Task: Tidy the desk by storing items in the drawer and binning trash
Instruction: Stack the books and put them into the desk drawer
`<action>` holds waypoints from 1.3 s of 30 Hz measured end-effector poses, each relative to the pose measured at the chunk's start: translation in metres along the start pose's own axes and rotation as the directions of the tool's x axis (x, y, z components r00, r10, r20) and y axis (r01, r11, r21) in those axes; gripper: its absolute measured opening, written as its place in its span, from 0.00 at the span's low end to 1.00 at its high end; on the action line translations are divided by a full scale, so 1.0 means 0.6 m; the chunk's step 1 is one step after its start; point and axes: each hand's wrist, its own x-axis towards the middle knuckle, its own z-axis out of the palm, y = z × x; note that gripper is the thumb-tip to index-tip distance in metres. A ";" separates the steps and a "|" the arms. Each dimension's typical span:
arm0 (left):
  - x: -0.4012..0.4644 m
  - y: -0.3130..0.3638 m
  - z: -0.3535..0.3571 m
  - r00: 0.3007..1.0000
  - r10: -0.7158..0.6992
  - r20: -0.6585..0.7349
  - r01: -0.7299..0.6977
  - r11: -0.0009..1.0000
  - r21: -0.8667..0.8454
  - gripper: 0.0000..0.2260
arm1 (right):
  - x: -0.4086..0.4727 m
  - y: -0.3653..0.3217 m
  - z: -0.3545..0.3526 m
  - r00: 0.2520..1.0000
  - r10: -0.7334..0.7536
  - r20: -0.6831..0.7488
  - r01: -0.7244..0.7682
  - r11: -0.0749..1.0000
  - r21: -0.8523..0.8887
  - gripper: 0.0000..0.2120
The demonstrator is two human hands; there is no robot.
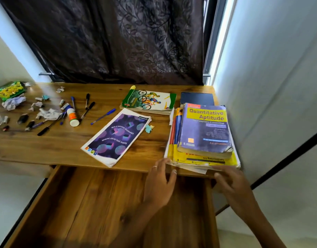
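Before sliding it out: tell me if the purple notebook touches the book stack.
Apart. The head view shows bare desk wood between the purple notebook and the book stack.

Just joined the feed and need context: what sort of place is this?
Probably a study corner in a home: a wooden desk with an open drawer, a stack of textbooks, scattered pens, and a dark curtain over the window behind.

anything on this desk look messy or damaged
Yes. Crumpled paper scraps and a green snack wrapper litter the desk's left end among scattered pens. The Quantitative Aptitude book has a frayed lower right corner, and loose pages stick out beneath the book stack.
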 end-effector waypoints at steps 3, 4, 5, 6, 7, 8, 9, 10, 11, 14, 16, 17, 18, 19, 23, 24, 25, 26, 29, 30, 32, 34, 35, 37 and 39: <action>0.044 0.008 0.017 0.999 -0.053 -0.006 0.052 0.998 -0.039 0.22 | 0.045 0.007 -0.007 0.987 0.041 -0.159 -0.039 0.999 0.017 0.20; 0.055 0.009 0.021 0.998 -0.062 -0.015 0.061 0.997 -0.051 0.23 | 0.058 0.009 -0.006 0.983 0.061 -0.175 -0.061 0.998 0.007 0.22; 0.066 0.008 0.025 0.997 -0.076 -0.016 0.075 0.995 -0.064 0.23 | 0.070 0.015 -0.002 0.979 0.084 -0.186 -0.087 0.996 -0.006 0.23; 0.076 0.008 0.029 0.996 -0.094 -0.012 0.093 0.992 -0.082 0.24 | 0.082 0.020 0.002 0.976 0.109 -0.189 -0.118 0.992 -0.033 0.25; 0.087 0.007 0.031 0.992 -0.123 0.000 0.122 0.987 -0.102 0.24 | 0.093 0.026 0.008 0.974 0.123 -0.188 -0.138 0.988 -0.071 0.27; 0.097 0.008 0.032 0.987 -0.158 0.014 0.158 0.979 -0.124 0.24 | 0.102 0.031 0.015 0.974 0.138 -0.182 -0.159 0.981 -0.108 0.30; 0.106 0.008 0.034 0.980 -0.197 0.032 0.199 0.970 -0.138 0.24 | 0.110 0.036 0.023 0.972 0.158 -0.173 -0.183 0.973 -0.138 0.33; 0.115 0.010 0.033 0.972 -0.229 0.052 0.234 0.962 -0.144 0.24 | 0.117 0.040 0.031 0.966 0.195 -0.169 -0.221 0.962 -0.157 0.35; 0.125 0.011 0.031 0.962 -0.260 0.079 0.269 0.951 -0.154 0.24 | 0.123 0.044 0.039 0.956 0.235 -0.175 -0.264 0.950 -0.167 0.37; 0.153 0.020 0.023 0.925 -0.350 0.150 0.379 0.887 -0.264 0.21 | 0.131 0.050 0.061 0.925 0.289 -0.248 -0.341 0.918 -0.201 0.37; 0.170 0.027 0.017 0.896 -0.394 0.206 0.441 0.841 -0.314 0.18 | 0.134 0.045 0.068 0.907 0.292 -0.304 -0.362 0.909 -0.206 0.36; 0.177 0.028 0.015 0.886 -0.403 0.227 0.458 0.834 -0.307 0.19 | 0.136 0.043 0.068 0.899 0.298 -0.322 -0.372 0.906 -0.200 0.35; 0.183 0.030 0.014 0.882 -0.406 0.238 0.464 0.837 -0.292 0.19 | 0.138 0.042 0.068 0.892 0.304 -0.334 -0.381 0.903 -0.196 0.34; 0.187 0.032 0.014 0.881 -0.405 0.244 0.464 0.841 -0.277 0.21 | 0.140 0.042 0.067 0.886 0.312 -0.342 -0.391 0.900 -0.193 0.33; 0.202 0.033 0.015 0.870 -0.418 0.261 0.477 0.848 -0.231 0.27 | 0.147 0.044 0.071 0.866 0.338 -0.370 -0.428 0.882 -0.196 0.32; 0.204 0.034 0.013 0.865 -0.426 0.264 0.485 0.846 -0.224 0.28 | 0.146 0.044 0.073 0.865 0.337 -0.373 -0.428 0.883 -0.195 0.32; 0.206 0.035 0.012 0.860 -0.433 0.269 0.492 0.843 -0.219 0.28 | 0.145 0.044 0.075 0.866 0.336 -0.372 -0.425 0.885 -0.190 0.32; 0.208 0.035 0.011 0.855 -0.438 0.278 0.499 0.839 -0.215 0.29 | 0.143 0.043 0.075 0.867 0.339 -0.366 -0.423 0.887 -0.182 0.33; 0.213 0.037 0.011 0.850 -0.439 0.292 0.506 0.835 -0.215 0.30 | 0.141 0.044 0.074 0.873 0.342 -0.348 -0.418 0.893 -0.169 0.32; 0.214 0.038 0.011 0.845 -0.440 0.305 0.511 0.831 -0.218 0.31 | 0.140 0.043 0.074 0.874 0.341 -0.345 -0.415 0.894 -0.167 0.32; 0.215 0.039 0.010 0.829 -0.444 0.341 0.530 0.818 -0.222 0.33 | 0.139 0.041 0.072 0.876 0.341 -0.340 -0.412 0.896 -0.163 0.32; 0.212 0.044 0.005 0.806 -0.450 0.386 0.557 0.798 -0.232 0.35 | 0.136 0.038 0.071 0.879 0.348 -0.326 -0.416 0.894 -0.168 0.33; 0.211 0.046 0.003 0.793 -0.449 0.413 0.570 0.786 -0.240 0.35 | 0.135 0.037 0.071 0.880 0.350 -0.321 -0.417 0.893 -0.171 0.33; 0.212 0.043 0.003 0.770 -0.433 0.469 0.586 0.771 -0.249 0.33 | 0.132 0.035 0.069 0.881 0.357 -0.312 -0.421 0.891 -0.171 0.33; 0.208 0.039 0.002 0.756 -0.422 0.501 0.591 0.769 -0.244 0.33 | 0.129 0.033 0.064 0.886 0.359 -0.293 -0.418 0.891 -0.174 0.33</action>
